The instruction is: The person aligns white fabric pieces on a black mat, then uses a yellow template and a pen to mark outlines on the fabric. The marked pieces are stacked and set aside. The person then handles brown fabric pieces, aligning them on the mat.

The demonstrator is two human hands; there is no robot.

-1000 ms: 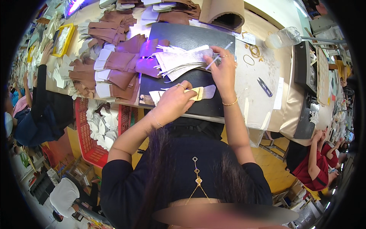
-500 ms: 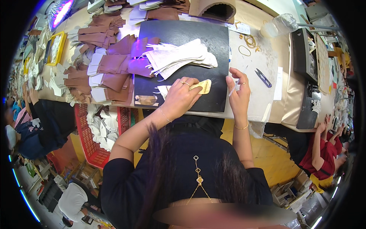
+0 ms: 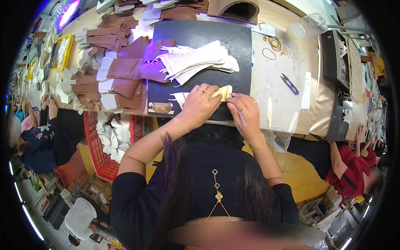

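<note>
On a black work mat [image 3: 200, 37], my left hand [image 3: 200, 105] presses its fingers down on a small yellow template [image 3: 226, 91]. Under that hand, a white cut piece [image 3: 178, 98] pokes out to the left; the rest of it is hidden. A slim whitish pen [image 3: 242, 118] is gripped in my right hand [image 3: 246, 111], whose fingertips meet the template's right end. The pen's tip is hidden by the fingers. Just beyond my left hand, a fanned stack of white cut pieces [image 3: 198, 60] lies across the mat, with frayed left ends.
Brown and white cut pieces [image 3: 125, 68] are heaped at left. Thread snips [image 3: 290, 84], gold-coloured bands [image 3: 274, 43] and a plastic bottle [image 3: 306, 27] lie right. A red basket [image 3: 93, 143] of white scraps stands below the table. People work on both sides.
My right hand has come left and down with the pen, from beside the mat to the template's right end. My left hand stays on the template.
</note>
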